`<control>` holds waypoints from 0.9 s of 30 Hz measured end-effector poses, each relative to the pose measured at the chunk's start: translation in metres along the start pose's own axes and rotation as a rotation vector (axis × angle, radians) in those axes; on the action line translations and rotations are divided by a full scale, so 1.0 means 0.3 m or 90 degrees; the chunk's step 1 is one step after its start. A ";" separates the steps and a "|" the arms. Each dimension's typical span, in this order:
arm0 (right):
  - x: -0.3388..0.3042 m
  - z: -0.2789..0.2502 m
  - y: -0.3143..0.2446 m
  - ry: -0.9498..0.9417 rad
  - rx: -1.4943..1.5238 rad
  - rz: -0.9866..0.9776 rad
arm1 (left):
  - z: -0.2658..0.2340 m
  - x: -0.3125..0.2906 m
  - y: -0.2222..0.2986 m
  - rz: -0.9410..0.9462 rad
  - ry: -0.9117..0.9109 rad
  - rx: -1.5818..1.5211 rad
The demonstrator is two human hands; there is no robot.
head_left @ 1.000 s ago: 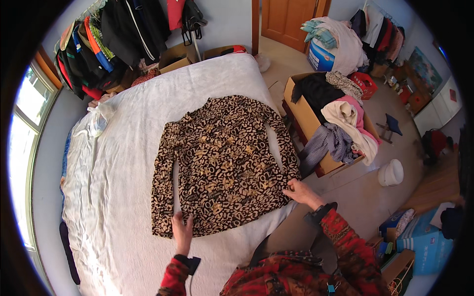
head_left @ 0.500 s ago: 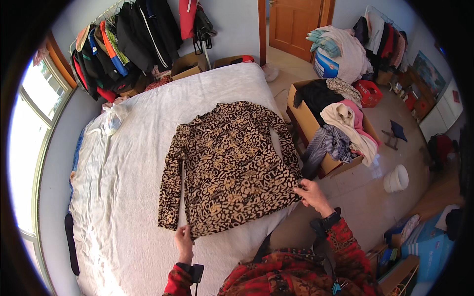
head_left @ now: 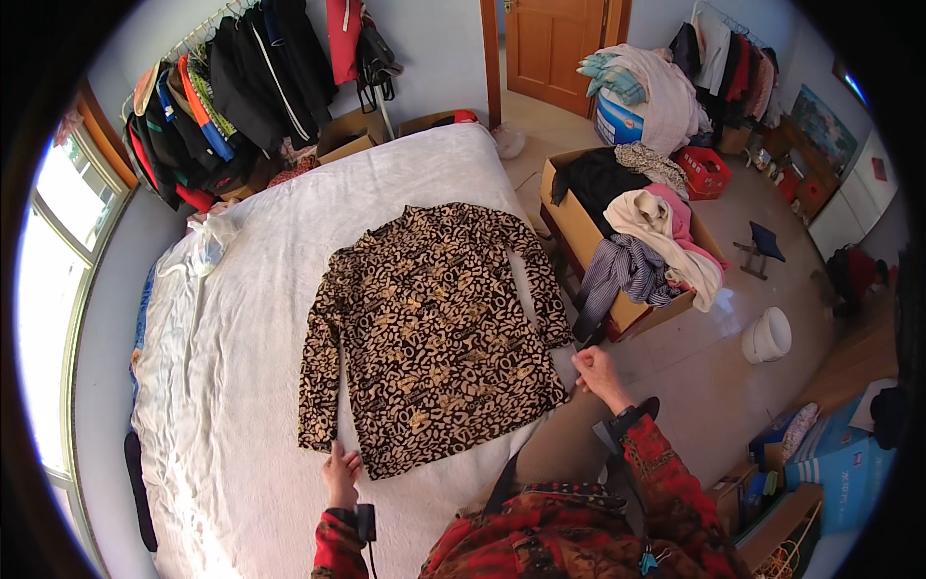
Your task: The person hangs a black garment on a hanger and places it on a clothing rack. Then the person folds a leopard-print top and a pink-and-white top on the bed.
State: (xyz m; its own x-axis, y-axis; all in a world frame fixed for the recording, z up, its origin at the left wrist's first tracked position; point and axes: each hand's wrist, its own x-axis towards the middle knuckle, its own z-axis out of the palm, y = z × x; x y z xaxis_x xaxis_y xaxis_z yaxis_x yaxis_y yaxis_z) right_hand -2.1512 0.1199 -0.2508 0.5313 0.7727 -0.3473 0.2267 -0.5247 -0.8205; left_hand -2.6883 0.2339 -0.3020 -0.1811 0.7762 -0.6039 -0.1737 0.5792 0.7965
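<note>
A patterned shirt point(head_left: 434, 338), blk. w/ beige, is laid flat on the bed point(head_left: 231, 386), in the right half of it. The collar is turned to the far side, and the hem is turned to the near side. Both sleeves are laid down along the body, w/ a narrow gap btwn. each sleeve and the body.

The left hand point(head_left: 340, 478) is placed at the near left of the shirt, close to the left cuff and the hem corner. Its fingers are bent a little; whether cloth is grasped cannot be told. The right hand point(head_left: 602, 374) is held just right of the shirt, near the right cuff and the near right corner. Its fingers are bent w/ tips close together; whether smth. is pinched btwn. them cannot be told. A blk. band is worn on each wrist, and red-and-dark sleeves are worn on both arms.

Right of the bed, a cardboard box point(head_left: 577, 212) is filled w/ clothes, incl. a striped cloth point(head_left: 627, 275), a cream cloth point(head_left: 651, 222) and a blk. cloth point(head_left: 590, 183). On the floor farther right, a small stool point(head_left: 760, 249) and a white bucket point(head_left: 769, 336) are seen. At the far left, many jackets point(head_left: 260, 82) are hung on a rack. A clear plastic bag point(head_left: 210, 246) is left on the bed, far left side, well apart from the shirt. A brown door point(head_left: 555, 58) is seen at the far side.
</note>
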 end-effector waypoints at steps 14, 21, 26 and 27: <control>0.244 -0.036 0.006 0.284 0.373 0.017 | 0.042 0.065 0.169 0.372 0.137 0.140; 0.031 -0.031 0.028 -0.061 -0.175 -0.200 | 0.296 -0.257 0.038 0.700 -0.181 0.716; -0.119 0.023 -0.002 -0.044 -0.462 -0.378 | 0.336 -0.290 0.012 0.735 -0.252 0.838; -0.122 0.032 -0.002 -0.051 -0.466 -0.350 | 0.336 -0.278 0.011 0.710 -0.251 0.829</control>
State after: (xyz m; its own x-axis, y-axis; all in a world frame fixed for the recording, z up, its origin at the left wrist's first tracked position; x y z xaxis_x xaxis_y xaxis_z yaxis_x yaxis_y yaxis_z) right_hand -2.1786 0.0954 -0.2419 0.1435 0.9886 -0.0457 0.9054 -0.1498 -0.3974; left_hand -2.5761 0.1961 -0.2460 0.5948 0.7997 0.0821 0.7111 -0.5710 0.4102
